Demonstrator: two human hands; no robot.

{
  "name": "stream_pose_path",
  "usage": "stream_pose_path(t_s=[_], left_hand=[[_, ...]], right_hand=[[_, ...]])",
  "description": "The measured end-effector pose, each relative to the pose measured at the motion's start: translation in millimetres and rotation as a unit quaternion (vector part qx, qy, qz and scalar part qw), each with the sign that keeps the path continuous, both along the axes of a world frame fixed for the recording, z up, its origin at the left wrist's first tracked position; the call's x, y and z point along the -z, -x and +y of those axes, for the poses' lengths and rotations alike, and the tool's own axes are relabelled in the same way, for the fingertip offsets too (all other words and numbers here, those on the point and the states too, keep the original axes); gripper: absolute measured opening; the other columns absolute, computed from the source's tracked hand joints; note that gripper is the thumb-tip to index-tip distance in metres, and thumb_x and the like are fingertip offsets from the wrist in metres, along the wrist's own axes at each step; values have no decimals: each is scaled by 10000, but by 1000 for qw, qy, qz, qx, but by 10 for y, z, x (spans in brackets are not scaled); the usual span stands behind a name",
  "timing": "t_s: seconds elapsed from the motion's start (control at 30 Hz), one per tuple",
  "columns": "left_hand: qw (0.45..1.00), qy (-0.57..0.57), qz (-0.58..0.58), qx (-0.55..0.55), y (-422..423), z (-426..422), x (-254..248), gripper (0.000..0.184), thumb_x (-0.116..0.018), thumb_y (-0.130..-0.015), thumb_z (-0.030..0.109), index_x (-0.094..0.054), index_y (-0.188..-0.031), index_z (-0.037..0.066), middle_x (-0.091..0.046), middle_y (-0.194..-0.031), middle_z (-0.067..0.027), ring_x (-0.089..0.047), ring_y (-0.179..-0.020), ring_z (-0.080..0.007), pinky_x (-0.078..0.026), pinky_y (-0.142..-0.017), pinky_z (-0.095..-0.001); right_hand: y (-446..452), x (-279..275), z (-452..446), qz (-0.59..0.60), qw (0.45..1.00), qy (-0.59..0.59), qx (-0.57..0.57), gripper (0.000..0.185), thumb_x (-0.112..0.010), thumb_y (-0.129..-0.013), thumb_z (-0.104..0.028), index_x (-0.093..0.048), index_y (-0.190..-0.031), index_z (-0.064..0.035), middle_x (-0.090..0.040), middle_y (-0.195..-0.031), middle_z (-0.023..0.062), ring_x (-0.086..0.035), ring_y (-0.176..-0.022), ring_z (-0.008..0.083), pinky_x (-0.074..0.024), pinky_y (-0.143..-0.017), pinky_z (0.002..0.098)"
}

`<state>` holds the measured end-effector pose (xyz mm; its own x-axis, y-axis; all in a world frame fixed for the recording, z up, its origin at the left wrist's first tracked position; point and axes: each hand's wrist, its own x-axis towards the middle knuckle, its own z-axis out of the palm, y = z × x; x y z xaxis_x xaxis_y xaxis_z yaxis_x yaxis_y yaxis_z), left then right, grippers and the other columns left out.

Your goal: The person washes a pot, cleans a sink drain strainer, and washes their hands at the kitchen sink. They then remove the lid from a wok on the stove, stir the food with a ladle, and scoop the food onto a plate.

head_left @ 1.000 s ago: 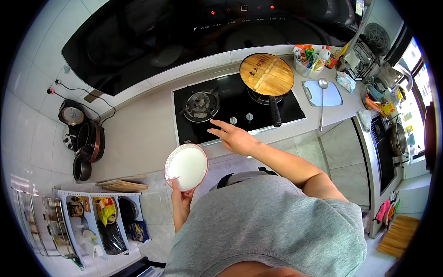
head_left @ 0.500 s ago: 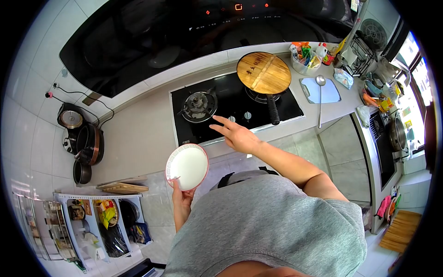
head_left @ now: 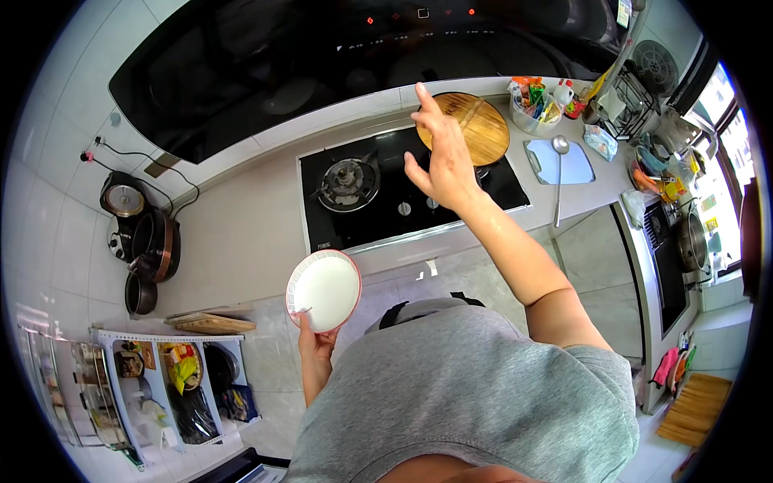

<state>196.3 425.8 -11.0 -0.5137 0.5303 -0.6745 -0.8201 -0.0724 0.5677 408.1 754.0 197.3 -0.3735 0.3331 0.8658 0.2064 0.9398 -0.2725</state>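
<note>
My left hand (head_left: 316, 344) holds a white bowl (head_left: 324, 291) with a red rim at its lower edge, in front of the counter. The inside of the bowl shows plain white. My right hand (head_left: 445, 153) is raised over the gas stove (head_left: 386, 225), fingers apart and holding nothing, the index finger stretched toward the black panel (head_left: 322, 60). Behind that hand a round wooden lid (head_left: 485, 133) covers a pan on the right burner; my hand hides part of the lid and the pan's handle. The left burner (head_left: 348, 185) is bare.
A ladle (head_left: 560, 173) lies across a light blue board (head_left: 578, 163) right of the stove. Behind it stands a tub of packets (head_left: 535, 113). Black cookers (head_left: 153, 245) stand at the counter's left end. A shelf rack (head_left: 165, 342) is at the lower left.
My right hand has risen from the stove's front edge up toward the black panel, now overlapping the lid. My left hand and the bowl have barely moved.
</note>
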Motion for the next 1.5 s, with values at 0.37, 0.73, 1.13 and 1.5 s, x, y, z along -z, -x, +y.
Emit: stream_pose_path(t_s=[0.37, 0.73, 1.13, 1.5], left_hand=[[1000, -22, 12, 2, -22, -15, -4, 565, -471, -945, 500, -440, -1316, 75, -589, -1238, -120, -622, -1074, -264, -566, -856, -436], [1000, -8, 12, -16, -95, 86, -119, 549, -480, -943, 495, -454, -1308, 85, -592, -1241, -104, -624, -1071, -259, -571, -842, -431], [1000, -3, 10, -7, -139, 126, -121, 554, -465, -947, 501, -447, -1306, 80, -593, -1231, -120, -635, -1046, -277, -584, -803, -436], [1000, 1, 11, 0, -133, 158, -91, 555, -476, -945, 496, -440, -1304, 74, -605, -1200, -126, -646, -1017, -259, -592, -786, -408]], right_hand=[[-33, -115, 211, 24, 998, -20, 47, 665, -672, -669, 8, -367, -1252, -90, -264, -1534, 115, -444, -1032, 318, -340, -962, 411], [-72, -119, 238, 23, 998, -11, 55, 649, -677, -666, 3, -388, -1239, -93, -302, -1520, 92, -448, -1045, 310, -342, -951, 405], [-101, 35, 185, -6, 999, 4, 50, 603, -661, -672, 2, -403, -1211, -74, -342, -1496, 90, -446, -1034, 334, -357, -944, 420], [-124, 176, 170, 4, 999, 12, 41, 583, -654, -688, 1, -408, -1211, -72, -366, -1460, 140, -449, -1079, 364, -363, -949, 435]])
